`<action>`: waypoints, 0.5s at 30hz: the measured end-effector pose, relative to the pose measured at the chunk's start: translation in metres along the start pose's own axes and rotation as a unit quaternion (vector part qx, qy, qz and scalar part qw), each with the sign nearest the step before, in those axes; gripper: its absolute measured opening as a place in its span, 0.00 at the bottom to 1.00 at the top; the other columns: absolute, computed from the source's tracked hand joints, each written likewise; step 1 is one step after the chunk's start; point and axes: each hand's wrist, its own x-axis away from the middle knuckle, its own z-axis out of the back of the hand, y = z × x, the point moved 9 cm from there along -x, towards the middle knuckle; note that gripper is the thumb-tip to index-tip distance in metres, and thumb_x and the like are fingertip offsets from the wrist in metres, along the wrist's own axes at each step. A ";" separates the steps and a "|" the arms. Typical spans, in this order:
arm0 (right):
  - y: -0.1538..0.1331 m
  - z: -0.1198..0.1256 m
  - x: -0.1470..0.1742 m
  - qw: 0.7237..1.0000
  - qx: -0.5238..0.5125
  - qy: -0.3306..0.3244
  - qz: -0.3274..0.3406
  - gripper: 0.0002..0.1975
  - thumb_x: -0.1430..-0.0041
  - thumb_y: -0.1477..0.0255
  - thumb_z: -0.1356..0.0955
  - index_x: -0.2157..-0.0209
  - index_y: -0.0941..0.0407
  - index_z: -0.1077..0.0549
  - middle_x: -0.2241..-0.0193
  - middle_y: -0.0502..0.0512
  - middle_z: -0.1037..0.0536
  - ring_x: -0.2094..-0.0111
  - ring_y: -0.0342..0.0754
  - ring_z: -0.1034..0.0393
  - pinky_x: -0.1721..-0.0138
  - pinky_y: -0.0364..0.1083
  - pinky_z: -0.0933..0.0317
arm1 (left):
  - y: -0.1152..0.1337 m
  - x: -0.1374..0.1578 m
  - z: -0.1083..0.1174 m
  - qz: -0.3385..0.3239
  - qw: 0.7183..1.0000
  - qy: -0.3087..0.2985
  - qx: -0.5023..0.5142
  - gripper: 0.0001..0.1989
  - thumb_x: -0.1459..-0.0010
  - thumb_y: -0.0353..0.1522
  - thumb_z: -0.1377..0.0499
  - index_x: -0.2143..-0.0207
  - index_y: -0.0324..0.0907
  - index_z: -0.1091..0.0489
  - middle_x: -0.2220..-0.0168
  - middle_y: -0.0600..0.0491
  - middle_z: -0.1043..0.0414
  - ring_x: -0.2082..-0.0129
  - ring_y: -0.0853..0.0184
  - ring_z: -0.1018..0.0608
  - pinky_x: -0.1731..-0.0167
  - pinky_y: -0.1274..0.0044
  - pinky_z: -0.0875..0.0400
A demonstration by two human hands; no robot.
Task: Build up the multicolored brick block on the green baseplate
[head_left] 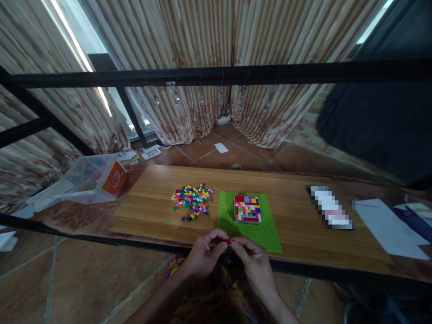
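Just in front of the table's near edge, my left hand [206, 253] and my right hand [254, 260] meet fingertip to fingertip. Both pinch a small red brick [228, 242] between thumb and forefinger; part of it is hidden by the fingers. Beyond them lies a green baseplate [249, 238], partly covered by my right hand at its near edge. On it stands a multicoloured block of toy bricks [247, 209], built up in rows. To the left of the plate, a loose pile of small coloured bricks [193, 201] is spread on the wood.
A wooden board [148, 207] forms the tabletop. On the left stands a clear plastic box [91, 180] with an orange label. A phone with a blurred screen [330, 209] and white paper [388, 229] lie on the right. A black metal bar [216, 76] crosses before the curtains.
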 end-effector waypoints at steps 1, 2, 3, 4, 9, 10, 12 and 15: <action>-0.001 0.001 -0.001 1.000 0.015 -0.001 0.006 0.10 0.51 0.61 0.27 0.72 0.54 0.20 0.74 0.52 0.21 0.71 0.46 0.29 0.66 0.45 0.35 | 0.000 0.000 0.001 0.000 1.000 0.003 0.001 0.04 0.43 0.32 0.44 0.67 0.40 0.32 0.74 0.57 0.35 0.73 0.72 0.33 0.71 0.81 0.37; -0.003 0.003 -0.003 0.999 0.036 0.001 0.019 0.10 0.50 0.62 0.28 0.72 0.53 0.20 0.73 0.52 0.21 0.70 0.47 0.29 0.65 0.45 0.35 | -0.001 -0.001 0.003 0.000 1.000 0.011 -0.001 0.04 0.43 0.32 0.44 0.67 0.40 0.32 0.74 0.57 0.35 0.73 0.72 0.33 0.71 0.81 0.38; -0.008 0.007 -0.006 0.997 0.062 0.008 0.041 0.09 0.49 0.62 0.28 0.72 0.53 0.20 0.72 0.52 0.22 0.69 0.47 0.29 0.64 0.45 0.35 | -0.003 -0.002 0.007 0.000 1.000 0.024 -0.007 0.04 0.43 0.32 0.43 0.67 0.40 0.31 0.74 0.57 0.35 0.73 0.72 0.33 0.71 0.81 0.38; -0.015 0.012 -0.010 0.993 0.092 0.019 0.072 0.09 0.48 0.62 0.28 0.71 0.52 0.20 0.70 0.52 0.22 0.67 0.47 0.29 0.63 0.46 0.35 | -0.005 -0.003 0.012 -0.002 0.999 0.041 -0.015 0.05 0.44 0.32 0.43 0.67 0.40 0.31 0.73 0.57 0.34 0.73 0.72 0.32 0.71 0.81 0.38; -0.057 0.029 -0.035 0.922 0.268 0.095 0.262 0.08 0.45 0.62 0.30 0.67 0.49 0.20 0.62 0.55 0.25 0.59 0.50 0.32 0.56 0.51 0.38 | -0.015 -0.008 0.039 -0.033 0.989 0.107 -0.095 0.05 0.43 0.33 0.44 0.67 0.41 0.31 0.70 0.55 0.31 0.67 0.68 0.28 0.64 0.78 0.35; -0.062 0.029 -0.040 0.904 0.301 0.102 0.287 0.08 0.45 0.62 0.30 0.67 0.49 0.19 0.61 0.55 0.26 0.57 0.51 0.33 0.55 0.52 0.39 | -0.016 -0.009 0.042 -0.040 0.986 0.111 -0.114 0.05 0.42 0.33 0.45 0.67 0.41 0.30 0.69 0.54 0.30 0.66 0.68 0.28 0.63 0.78 0.35; -0.066 0.027 -0.051 0.871 0.357 0.107 0.319 0.09 0.44 0.62 0.31 0.68 0.49 0.19 0.59 0.56 0.26 0.55 0.53 0.34 0.53 0.54 0.40 | -0.017 -0.010 0.046 -0.049 0.982 0.114 -0.145 0.06 0.42 0.33 0.45 0.67 0.41 0.30 0.68 0.54 0.29 0.65 0.67 0.27 0.62 0.77 0.35; -0.064 0.022 -0.060 0.841 0.406 0.107 0.341 0.09 0.43 0.62 0.31 0.68 0.49 0.19 0.55 0.57 0.27 0.53 0.54 0.35 0.52 0.56 0.43 | -0.018 -0.010 0.048 -0.053 0.978 0.111 -0.166 0.06 0.41 0.33 0.45 0.67 0.41 0.30 0.68 0.53 0.29 0.65 0.67 0.27 0.62 0.77 0.34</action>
